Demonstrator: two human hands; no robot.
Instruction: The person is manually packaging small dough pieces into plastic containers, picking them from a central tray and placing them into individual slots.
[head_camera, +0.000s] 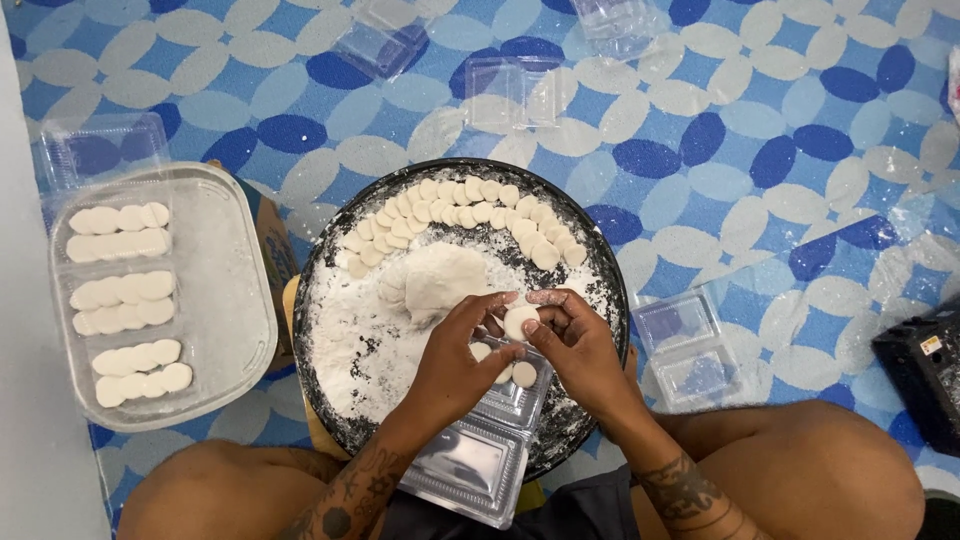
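Both hands meet on one dough disc

We see the left hand (455, 350) and right hand (575, 345) pinching a white dough disc (520, 321), fingers curled, above the floured round tray (345, 420); it's seemingly over a clear plastic box (480, 465).

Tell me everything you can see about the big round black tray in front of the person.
The round black tray sits on the patterned blue floor mat, between the person's knees. It looks dark and shallow, heavily dusted with white flour. Flat white dough discs lie in overlapping arcs along its far side, beside a soft dough lump. A clear plastic clamshell container rests over its near rim. The left hand and right hand hold a dough disc above it.
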